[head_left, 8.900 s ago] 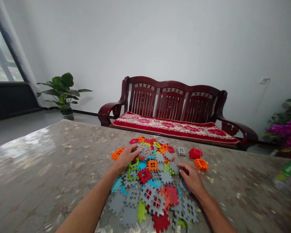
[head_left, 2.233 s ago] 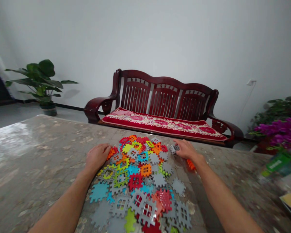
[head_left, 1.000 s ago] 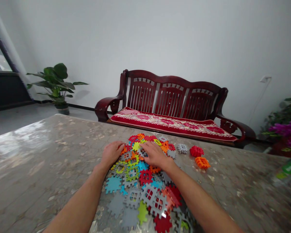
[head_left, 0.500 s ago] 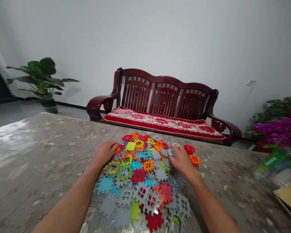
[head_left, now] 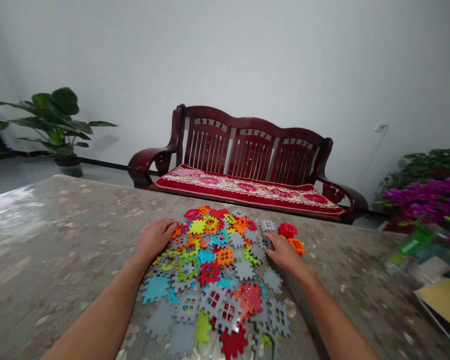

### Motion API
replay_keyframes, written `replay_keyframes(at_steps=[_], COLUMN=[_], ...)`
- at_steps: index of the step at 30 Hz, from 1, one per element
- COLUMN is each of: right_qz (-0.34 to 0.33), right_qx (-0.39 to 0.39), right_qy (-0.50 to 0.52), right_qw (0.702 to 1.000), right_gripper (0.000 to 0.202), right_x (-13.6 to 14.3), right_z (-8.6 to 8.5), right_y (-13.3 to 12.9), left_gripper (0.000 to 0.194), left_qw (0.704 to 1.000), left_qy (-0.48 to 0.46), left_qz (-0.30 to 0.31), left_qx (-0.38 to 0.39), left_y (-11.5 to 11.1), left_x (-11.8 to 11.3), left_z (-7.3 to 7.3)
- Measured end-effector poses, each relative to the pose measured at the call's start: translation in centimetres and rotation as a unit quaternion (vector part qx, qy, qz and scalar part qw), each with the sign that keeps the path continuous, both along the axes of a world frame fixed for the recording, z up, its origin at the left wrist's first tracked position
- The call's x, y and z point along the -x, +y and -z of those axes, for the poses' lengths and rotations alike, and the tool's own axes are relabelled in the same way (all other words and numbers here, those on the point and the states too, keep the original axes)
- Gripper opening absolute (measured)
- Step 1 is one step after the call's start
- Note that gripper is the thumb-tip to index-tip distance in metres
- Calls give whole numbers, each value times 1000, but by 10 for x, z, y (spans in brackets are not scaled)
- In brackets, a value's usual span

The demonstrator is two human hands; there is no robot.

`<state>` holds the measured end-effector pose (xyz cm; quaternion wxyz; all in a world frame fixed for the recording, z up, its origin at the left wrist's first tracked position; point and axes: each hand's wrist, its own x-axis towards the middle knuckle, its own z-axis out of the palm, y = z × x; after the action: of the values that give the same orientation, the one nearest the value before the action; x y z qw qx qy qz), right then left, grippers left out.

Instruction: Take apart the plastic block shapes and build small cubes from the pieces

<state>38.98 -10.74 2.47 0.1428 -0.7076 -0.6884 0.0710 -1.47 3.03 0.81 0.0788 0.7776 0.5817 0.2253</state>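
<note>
A spread pile of notched plastic building tiles in red, orange, grey, blue and lime green lies on the table, with a red tile [head_left: 209, 273] near its middle. At the pile's left edge rests my left hand [head_left: 156, 239], its fingers loosely bent beside an orange tile [head_left: 175, 233]; the fingertips are partly hidden. My right hand [head_left: 284, 252] is low at the right edge, thumb and forefinger apart, touching or just over a dark grey tile [head_left: 266, 243]. Just beyond it are a light grey tile [head_left: 267, 226], a red waffle-like piece [head_left: 287, 230] and an orange piece [head_left: 296, 245].
The patterned tabletop [head_left: 78, 240] has a glossy cover. Behind it stands a dark red wooden bench [head_left: 247, 145] with a red floral cushion [head_left: 243, 186]. At right are purple flowers [head_left: 427, 197], a green-labelled item [head_left: 412, 245] and a tan-topped box [head_left: 444, 302]. A potted plant [head_left: 60, 122] stands left.
The view has swung slightly right. My right hand has drawn back a little toward me, uncovering the light grey tile at the far edge. My left hand stays at the pile's left edge.
</note>
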Motion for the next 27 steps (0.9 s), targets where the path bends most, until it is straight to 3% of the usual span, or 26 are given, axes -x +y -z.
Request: replay_keyframes(at_steps=[17,27], right_qz=[-61,-66], right_qx=[86,88], right_qy=[-168,-173], right_qw=[980,979], right_gripper=[49,53], right_x=[10,9], right_z=[-34,-36], right_y=[-1,2], left_gripper=[47,48], left_qw=[1000,1000], left_qy=[-7,13], left_qz=[1,0], left_qx=[1,1], left_y=[3,3], left_x=[2,1], left_z=[3,3])
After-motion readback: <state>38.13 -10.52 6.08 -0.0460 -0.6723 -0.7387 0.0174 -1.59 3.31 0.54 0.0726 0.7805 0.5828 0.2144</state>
